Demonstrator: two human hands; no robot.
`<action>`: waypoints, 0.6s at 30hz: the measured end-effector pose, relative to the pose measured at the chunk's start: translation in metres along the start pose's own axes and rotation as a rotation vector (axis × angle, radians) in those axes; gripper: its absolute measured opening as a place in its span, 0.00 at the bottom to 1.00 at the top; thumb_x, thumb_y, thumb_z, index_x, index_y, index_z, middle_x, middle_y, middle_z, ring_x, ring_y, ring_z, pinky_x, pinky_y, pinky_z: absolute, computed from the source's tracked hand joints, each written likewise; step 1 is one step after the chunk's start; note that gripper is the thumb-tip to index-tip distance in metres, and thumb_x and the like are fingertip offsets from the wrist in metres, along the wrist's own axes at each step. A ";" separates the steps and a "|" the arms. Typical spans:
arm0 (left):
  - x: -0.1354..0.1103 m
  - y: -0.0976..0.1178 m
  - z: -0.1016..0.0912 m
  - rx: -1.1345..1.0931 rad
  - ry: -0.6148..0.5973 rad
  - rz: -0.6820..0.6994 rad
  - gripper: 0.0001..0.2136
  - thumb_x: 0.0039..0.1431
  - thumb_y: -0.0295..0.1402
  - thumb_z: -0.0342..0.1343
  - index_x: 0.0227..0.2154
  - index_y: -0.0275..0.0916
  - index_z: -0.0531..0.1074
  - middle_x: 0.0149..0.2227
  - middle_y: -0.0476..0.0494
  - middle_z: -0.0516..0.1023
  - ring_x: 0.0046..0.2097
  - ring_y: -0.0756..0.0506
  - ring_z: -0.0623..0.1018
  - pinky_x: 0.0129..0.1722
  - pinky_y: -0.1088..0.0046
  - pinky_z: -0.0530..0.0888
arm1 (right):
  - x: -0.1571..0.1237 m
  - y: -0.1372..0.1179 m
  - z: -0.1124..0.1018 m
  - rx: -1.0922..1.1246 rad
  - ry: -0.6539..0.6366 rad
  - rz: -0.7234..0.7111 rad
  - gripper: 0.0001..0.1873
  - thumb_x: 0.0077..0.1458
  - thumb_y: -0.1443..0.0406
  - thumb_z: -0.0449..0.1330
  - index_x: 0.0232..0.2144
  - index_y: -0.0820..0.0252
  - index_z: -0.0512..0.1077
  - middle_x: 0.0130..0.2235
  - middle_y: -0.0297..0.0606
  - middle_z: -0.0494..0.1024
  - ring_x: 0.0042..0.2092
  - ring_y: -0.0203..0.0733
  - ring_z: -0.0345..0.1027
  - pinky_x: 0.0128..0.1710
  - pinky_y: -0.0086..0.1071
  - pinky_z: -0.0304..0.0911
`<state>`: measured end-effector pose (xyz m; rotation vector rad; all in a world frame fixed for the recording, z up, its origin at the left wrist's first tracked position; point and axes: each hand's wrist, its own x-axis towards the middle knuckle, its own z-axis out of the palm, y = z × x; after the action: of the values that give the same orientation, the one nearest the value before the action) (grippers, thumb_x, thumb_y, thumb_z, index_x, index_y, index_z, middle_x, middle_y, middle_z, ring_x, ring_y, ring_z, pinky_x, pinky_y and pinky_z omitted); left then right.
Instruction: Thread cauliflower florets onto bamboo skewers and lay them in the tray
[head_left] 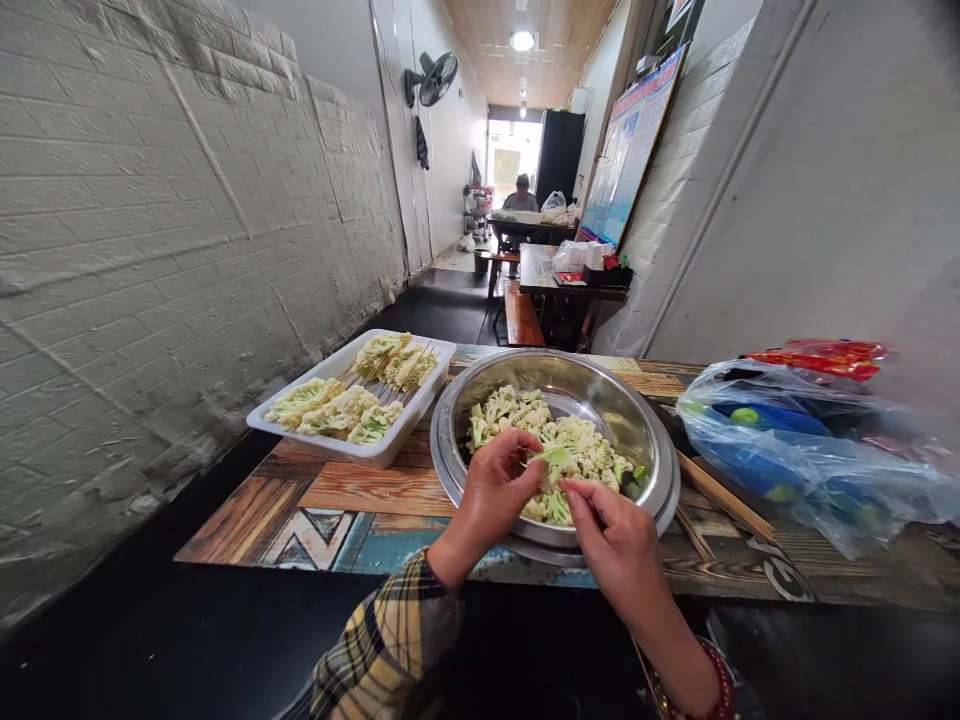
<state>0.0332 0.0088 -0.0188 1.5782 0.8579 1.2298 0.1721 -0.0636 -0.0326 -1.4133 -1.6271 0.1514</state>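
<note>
Above a wide steel bowl [660,440], my left hand [499,490] pinches a pale green cauliflower floret [555,458] between thumb and fingers. My right hand [619,535] is closed in a pinch just right of this floret, its fingertips close to it. What the right fingers hold, if anything, I cannot make out. Loose cauliflower florets [506,408] fill much of the bowl beneath both hands. On the left, a white plastic tray [390,445] holds several cauliflower skewers [341,412] in two rows, their thin sticks pointing inward.
Bare wooden sticks [724,495] lie right of the bowl on the wood-patterned tabletop [360,485]. Beyond them sits a clear plastic bag [810,470] with blue and green contents, a red packet [825,358] behind it. Farther back, a person [521,198] sits behind another table.
</note>
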 end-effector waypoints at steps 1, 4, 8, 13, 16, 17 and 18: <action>0.000 -0.001 0.000 0.027 0.002 0.021 0.03 0.51 0.30 0.56 0.30 0.37 0.69 0.27 0.51 0.67 0.25 0.54 0.68 0.24 0.78 0.67 | 0.000 0.000 0.000 -0.005 -0.006 0.000 0.10 0.61 0.65 0.52 0.35 0.58 0.74 0.33 0.36 0.81 0.34 0.41 0.75 0.34 0.31 0.65; 0.000 -0.003 -0.002 0.079 -0.002 0.066 0.02 0.52 0.29 0.55 0.29 0.37 0.70 0.29 0.49 0.68 0.26 0.54 0.68 0.25 0.78 0.67 | 0.002 -0.001 -0.001 -0.020 -0.015 0.000 0.10 0.61 0.65 0.52 0.34 0.58 0.73 0.32 0.36 0.80 0.33 0.41 0.75 0.33 0.31 0.64; 0.002 -0.002 -0.002 0.040 -0.031 0.029 0.04 0.51 0.30 0.56 0.30 0.37 0.70 0.26 0.50 0.68 0.25 0.54 0.67 0.24 0.78 0.65 | 0.004 -0.001 -0.002 -0.023 -0.006 -0.004 0.11 0.61 0.64 0.51 0.33 0.59 0.73 0.31 0.36 0.80 0.32 0.41 0.74 0.32 0.31 0.64; 0.002 0.004 0.000 -0.090 -0.066 -0.102 0.06 0.49 0.32 0.58 0.30 0.36 0.70 0.20 0.53 0.65 0.22 0.54 0.65 0.21 0.79 0.64 | 0.005 0.000 -0.002 -0.037 0.006 -0.032 0.12 0.61 0.64 0.50 0.32 0.58 0.72 0.30 0.36 0.79 0.31 0.40 0.74 0.31 0.30 0.64; 0.001 0.009 0.002 -0.136 -0.075 -0.142 0.07 0.48 0.33 0.58 0.30 0.36 0.70 0.20 0.54 0.65 0.21 0.54 0.65 0.21 0.79 0.65 | 0.007 -0.001 -0.003 -0.068 0.008 -0.040 0.12 0.61 0.64 0.50 0.30 0.58 0.71 0.28 0.36 0.78 0.30 0.40 0.73 0.31 0.30 0.63; 0.001 0.011 0.003 -0.139 -0.085 -0.149 0.07 0.48 0.33 0.58 0.29 0.36 0.70 0.20 0.54 0.66 0.21 0.54 0.65 0.21 0.79 0.65 | 0.008 -0.002 -0.003 -0.082 0.005 -0.038 0.12 0.61 0.64 0.50 0.29 0.58 0.71 0.27 0.36 0.78 0.29 0.40 0.73 0.30 0.30 0.63; 0.001 0.012 0.003 -0.137 -0.096 -0.155 0.07 0.48 0.32 0.58 0.29 0.36 0.70 0.20 0.54 0.66 0.22 0.54 0.65 0.22 0.79 0.66 | 0.009 -0.003 -0.004 -0.095 0.001 -0.037 0.12 0.61 0.64 0.50 0.29 0.59 0.71 0.26 0.36 0.77 0.29 0.40 0.72 0.30 0.30 0.62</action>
<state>0.0362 0.0051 -0.0071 1.4219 0.8015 1.0715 0.1734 -0.0590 -0.0238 -1.4531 -1.6779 0.0522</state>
